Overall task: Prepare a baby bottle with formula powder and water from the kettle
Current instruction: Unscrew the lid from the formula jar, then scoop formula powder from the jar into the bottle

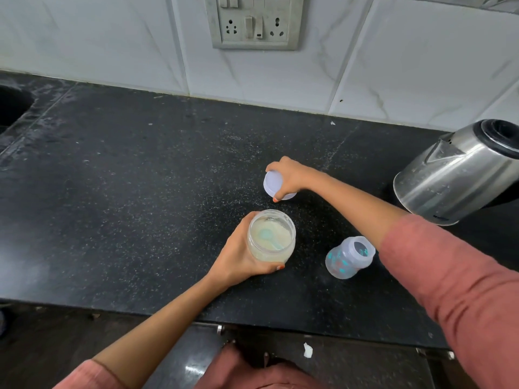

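A clear jar of pale formula powder (271, 236) stands open on the black counter (126, 192), with a teal scoop lying in the powder. My left hand (241, 254) is wrapped around the jar's left side. Behind the jar, my right hand (290, 175) grips a white round lid (273, 184) at counter level. An open baby bottle (349, 257) with teal and orange print stands to the right of the jar, under my right forearm. The steel kettle (460, 172) sits at the right edge, its lid hole open.
A sink (11, 108) is cut into the counter at far left. White tiled wall with a socket panel (254, 22) runs behind. The counter's front edge lies just below my arms; a scrap of white paper (308, 350) lies on the floor.
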### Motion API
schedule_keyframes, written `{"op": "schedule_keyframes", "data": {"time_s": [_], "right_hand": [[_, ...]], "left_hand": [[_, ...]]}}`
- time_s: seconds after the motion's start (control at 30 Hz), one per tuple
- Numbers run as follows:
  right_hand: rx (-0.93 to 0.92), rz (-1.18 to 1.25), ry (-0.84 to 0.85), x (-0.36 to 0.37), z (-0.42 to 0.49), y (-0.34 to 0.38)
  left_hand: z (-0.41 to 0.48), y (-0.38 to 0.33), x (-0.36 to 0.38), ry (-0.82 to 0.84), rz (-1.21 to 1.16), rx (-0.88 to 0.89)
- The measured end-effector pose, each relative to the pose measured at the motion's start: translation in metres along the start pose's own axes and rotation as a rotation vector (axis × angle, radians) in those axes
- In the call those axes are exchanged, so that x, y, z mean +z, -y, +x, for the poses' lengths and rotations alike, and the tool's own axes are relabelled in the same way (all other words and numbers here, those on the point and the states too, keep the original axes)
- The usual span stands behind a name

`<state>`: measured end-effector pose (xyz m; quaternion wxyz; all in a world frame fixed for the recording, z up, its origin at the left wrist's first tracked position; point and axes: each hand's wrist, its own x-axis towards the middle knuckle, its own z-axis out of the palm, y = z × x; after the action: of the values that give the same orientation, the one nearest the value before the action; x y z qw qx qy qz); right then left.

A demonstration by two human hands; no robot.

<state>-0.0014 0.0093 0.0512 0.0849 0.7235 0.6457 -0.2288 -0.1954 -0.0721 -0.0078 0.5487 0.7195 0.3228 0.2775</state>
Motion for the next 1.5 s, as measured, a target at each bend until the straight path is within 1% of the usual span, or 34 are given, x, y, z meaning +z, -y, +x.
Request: {"op": "schedule_keyframes", "data": {"time_s": [0.1, 0.33, 0.6, 0.77, 1.0, 1.1, 1.23, 1.37, 1.5], "right_hand": [[-0.022, -0.044, 0.031, 0.009, 0.015, 0.001], [-0.024, -0.062, 0.064, 0.021, 0.028, -0.001], [-0.015, -0.049, 0.048, 0.023, 0.019, -0.003], [-0.035, 0.027, -0.059, 0.006, -0.007, -0.004], [-0.054, 0.325, -0.205, -0.01, -0.073, 0.007], [-0.088, 0.364, -0.205, -0.009, -0.107, 0.02], [-0.115, 0.323, -0.147, 0.003, -0.135, 0.037], [-0.067, 0.174, -0.139, 0.016, -0.137, 0.049], [-0.001, 0.026, -0.091, 0.021, -0.134, 0.063]], "left_hand": [[0.001, 0.0, 0.0, -0.002, 0.004, 0.001], [0.003, 0.003, 0.0, 0.003, 0.021, 0.023], [0.001, -0.001, 0.0, 0.008, -0.001, 0.02], [0.0, -0.002, 0.0, 0.005, -0.019, 0.008], [-0.001, -0.004, 0.002, -0.001, -0.027, -0.007], [-0.002, -0.005, 0.002, 0.007, -0.025, -0.016], [-0.003, -0.004, 0.002, 0.013, -0.037, -0.038], [-0.003, -0.005, 0.002, 0.017, -0.049, -0.051], [-0.004, -0.006, 0.003, 0.02, -0.048, -0.059]]}}
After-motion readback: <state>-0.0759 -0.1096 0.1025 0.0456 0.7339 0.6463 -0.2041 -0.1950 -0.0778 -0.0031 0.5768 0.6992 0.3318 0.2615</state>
